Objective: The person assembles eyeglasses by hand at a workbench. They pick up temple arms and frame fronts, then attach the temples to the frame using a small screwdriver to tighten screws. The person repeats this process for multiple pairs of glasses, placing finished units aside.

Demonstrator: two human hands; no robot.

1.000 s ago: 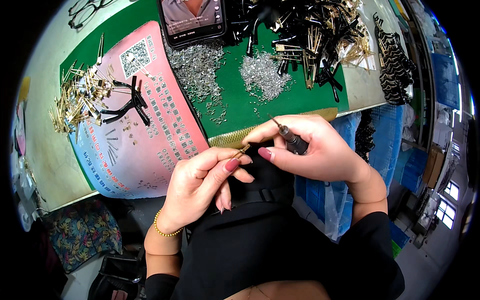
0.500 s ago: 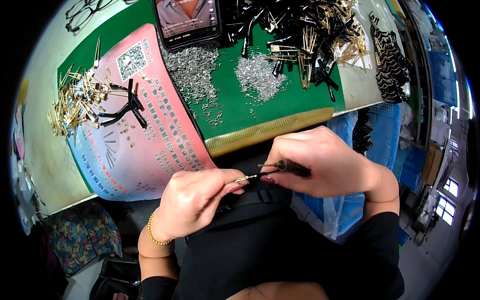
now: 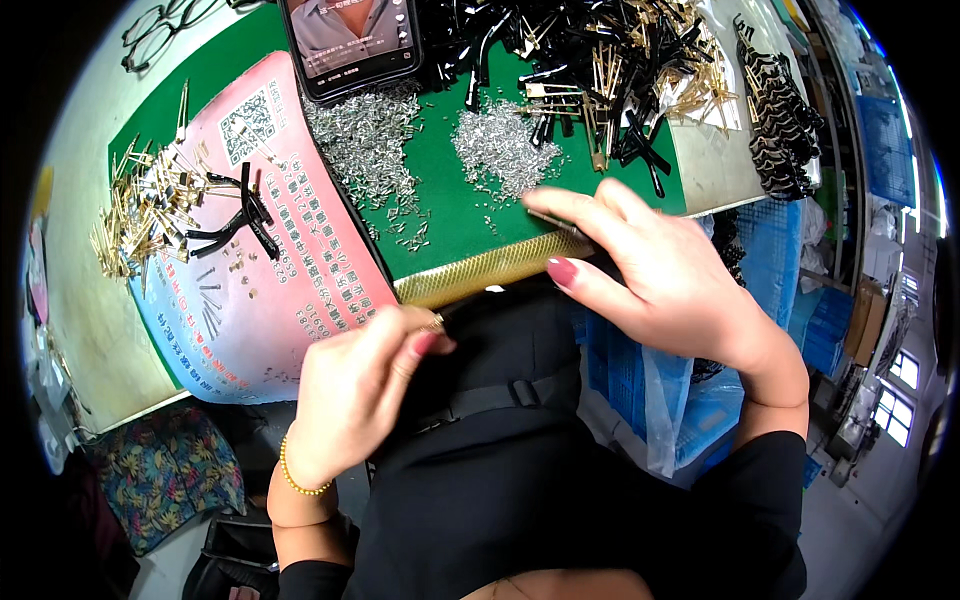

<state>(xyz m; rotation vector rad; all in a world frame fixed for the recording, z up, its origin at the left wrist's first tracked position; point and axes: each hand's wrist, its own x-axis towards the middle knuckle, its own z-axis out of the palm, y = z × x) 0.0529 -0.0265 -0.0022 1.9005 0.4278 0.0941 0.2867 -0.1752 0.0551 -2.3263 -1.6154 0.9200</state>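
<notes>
My left hand (image 3: 355, 385) is closed in a pinch above my lap. A small gold metal piece (image 3: 436, 323) pokes out at its fingertips; the rest of it is hidden. My right hand (image 3: 655, 275) reaches over the table's front edge, index finger stretched toward a heap of tiny silver screw-like pieces (image 3: 505, 150), thumb apart. Tucked under its fingers is a slim screwdriver (image 3: 558, 223), mostly covered by the hand. A second, wider heap of small silver pieces (image 3: 365, 145) lies left of the first on the green mat (image 3: 440, 180).
Black and gold eyeglass temples (image 3: 560, 60) pile up at the back right. Gold temple parts (image 3: 140, 215) and several black temples (image 3: 235, 220) lie on a printed sheet (image 3: 300, 330). A phone (image 3: 355, 50) stands behind. Bundled black parts (image 3: 780, 120) sit far right; a blue crate (image 3: 620, 365) is below.
My hands have parted. The right has moved up toward the silver heap with its index finger extended; the left has drawn slightly left and up. The view has shifted a little.
</notes>
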